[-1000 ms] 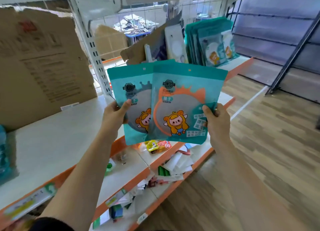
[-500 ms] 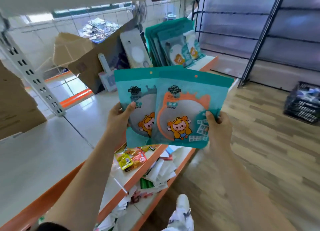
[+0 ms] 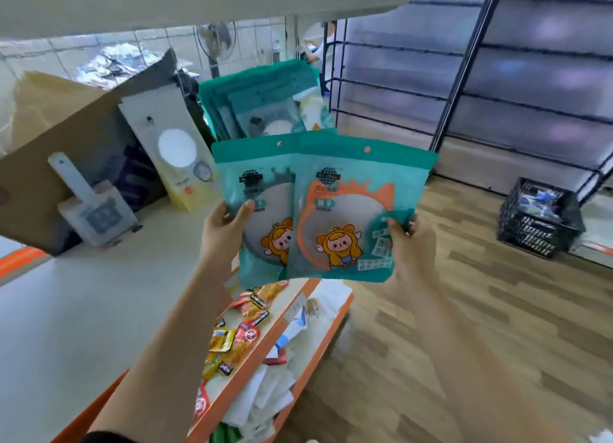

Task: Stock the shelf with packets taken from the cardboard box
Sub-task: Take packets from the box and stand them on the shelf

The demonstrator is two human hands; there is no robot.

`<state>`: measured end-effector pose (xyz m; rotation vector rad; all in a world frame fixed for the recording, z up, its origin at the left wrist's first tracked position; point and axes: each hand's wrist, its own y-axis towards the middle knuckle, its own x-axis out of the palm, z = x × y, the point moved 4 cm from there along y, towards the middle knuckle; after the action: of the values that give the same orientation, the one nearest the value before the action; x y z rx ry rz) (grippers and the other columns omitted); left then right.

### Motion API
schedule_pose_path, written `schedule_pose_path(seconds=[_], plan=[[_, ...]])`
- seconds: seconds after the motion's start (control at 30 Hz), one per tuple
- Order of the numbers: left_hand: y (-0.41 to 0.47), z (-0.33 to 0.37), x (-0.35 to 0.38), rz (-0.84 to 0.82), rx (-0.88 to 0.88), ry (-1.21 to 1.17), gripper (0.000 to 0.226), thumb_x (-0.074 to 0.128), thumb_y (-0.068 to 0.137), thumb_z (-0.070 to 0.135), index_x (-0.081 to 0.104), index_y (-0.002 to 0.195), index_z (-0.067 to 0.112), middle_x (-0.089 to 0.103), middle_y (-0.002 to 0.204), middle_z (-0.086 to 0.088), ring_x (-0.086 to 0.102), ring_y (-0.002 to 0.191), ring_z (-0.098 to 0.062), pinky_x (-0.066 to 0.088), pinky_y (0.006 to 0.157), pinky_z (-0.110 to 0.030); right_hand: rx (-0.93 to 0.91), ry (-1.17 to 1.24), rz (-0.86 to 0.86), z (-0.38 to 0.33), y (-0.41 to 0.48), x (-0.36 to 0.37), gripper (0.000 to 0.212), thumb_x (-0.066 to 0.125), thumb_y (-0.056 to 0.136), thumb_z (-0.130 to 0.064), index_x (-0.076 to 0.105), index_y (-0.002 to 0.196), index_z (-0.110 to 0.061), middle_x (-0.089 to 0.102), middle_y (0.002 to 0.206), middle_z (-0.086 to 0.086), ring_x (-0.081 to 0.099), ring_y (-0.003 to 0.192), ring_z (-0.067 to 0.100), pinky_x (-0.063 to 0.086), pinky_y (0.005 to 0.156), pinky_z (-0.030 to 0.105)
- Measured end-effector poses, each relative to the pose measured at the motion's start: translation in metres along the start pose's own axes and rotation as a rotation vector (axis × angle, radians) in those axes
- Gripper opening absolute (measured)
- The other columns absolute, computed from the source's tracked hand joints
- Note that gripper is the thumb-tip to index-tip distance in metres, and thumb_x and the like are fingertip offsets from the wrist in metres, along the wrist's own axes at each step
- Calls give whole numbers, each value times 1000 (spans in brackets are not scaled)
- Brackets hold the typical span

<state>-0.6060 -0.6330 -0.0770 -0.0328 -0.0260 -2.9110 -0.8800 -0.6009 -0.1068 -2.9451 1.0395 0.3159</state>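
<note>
Mid-carry, by the look of it: left hand (image 3: 220, 233) pinches the rear packet (image 3: 262, 190), right hand (image 3: 409, 246) pinches the front packet (image 3: 351, 210), and both next want standing against the stocked row (image 3: 262, 100) at twelve o'clock.

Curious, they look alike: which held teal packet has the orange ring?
The front teal plastic packet, gripped by the right hand; the teal packet behind it, in the left hand, has a teal ring.

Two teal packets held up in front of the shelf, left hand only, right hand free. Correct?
No: the right hand is not free. In the head view the left hand grips the rear packet and the right hand grips the front packet. Both are teal, held up in front of the shelf.
</note>
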Motion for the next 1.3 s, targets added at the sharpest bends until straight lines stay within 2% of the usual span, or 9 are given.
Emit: schedule_pose_path(seconds=[0.3, 0.4, 0.5, 0.6, 0.7, 0.83, 1.0, 1.23, 1.3], plan=[[68, -5, 47, 37, -2, 10, 16, 60, 91, 24, 55, 101, 13, 60, 76, 4, 56, 45, 6, 41, 41, -9, -28, 56, -19, -6, 84, 22, 5, 56, 93, -15, 52, 95, -18, 64, 97, 6, 63, 87, 22, 54, 76, 40], [84, -8, 55, 69, 2, 31, 19, 60, 90, 26, 56, 103, 13, 60, 76, 4, 57, 56, -3, 41, 42, -10, -16, 96, -52, -4, 107, 33, 7, 54, 94, -11, 52, 96, -17, 62, 92, 1, 61, 80, 16, 52, 68, 31], [105, -8, 63, 107, 14, 61, 12, 61, 90, 27, 56, 91, 15, 57, 74, 3, 53, 62, -9, 40, 42, -9, -23, 149, -109, -4, 133, 49, 11, 52, 94, -6, 51, 98, -15, 60, 89, -1, 59, 75, 13, 48, 62, 25], [126, -3, 75, 141, 48, 102, 11, 61, 89, 29, 55, 82, 22, 58, 74, 3, 53, 62, -8, 40, 43, -9, -36, 168, -165, -9, 168, 68, 14, 51, 93, -4, 50, 96, -18, 60, 91, 0, 59, 80, 17, 50, 68, 30], [149, 0, 86, 201, 81, 101, 10, 61, 89, 30, 56, 83, 23, 57, 74, 5, 51, 60, -6, 38, 45, -10, -64, 188, -251, -16, 208, 91, 14, 52, 92, -4, 51, 94, -18, 61, 90, 1, 59, 80, 19, 51, 70, 34], [177, -2, 102, 334, 90, 59, 8, 61, 89, 27, 58, 86, 20, 58, 77, 4, 55, 64, -6, 40, 49, -14, -86, 206, -375, -28, 264, 126, 9, 53, 92, -5, 53, 99, -11, 61, 90, 7, 56, 70, 15, 45, 58, 25], [204, 0, 121, 483, 84, 48, 21, 58, 91, 23, 58, 104, 7, 58, 73, 2, 55, 45, 7, 38, 40, -8, -109, 221, -563, -39, 319, 169, 9, 54, 93, -6, 52, 101, -10, 62, 85, 2, 58, 70, 10, 48, 55, 17], [228, -7, 139, 641, 71, 105, 20, 56, 93, 24, 60, 106, 9, 65, 85, 0, 59, 61, -5, 42, 46, -10, -162, 224, -725, -49, 379, 222, 10, 52, 93, -2, 51, 101, -8, 61, 85, 4, 58, 68, 11, 47, 50, 11], [232, -11, 143, 677, 84, 136, 16, 55, 93, 22, 58, 103, 9, 62, 81, -2, 56, 56, 1, 41, 45, -9, -161, 213, -777, -46, 389, 234, 10, 52, 93, -3, 51, 102, -7, 62, 89, 6, 58, 71, 13, 49, 55, 15]])
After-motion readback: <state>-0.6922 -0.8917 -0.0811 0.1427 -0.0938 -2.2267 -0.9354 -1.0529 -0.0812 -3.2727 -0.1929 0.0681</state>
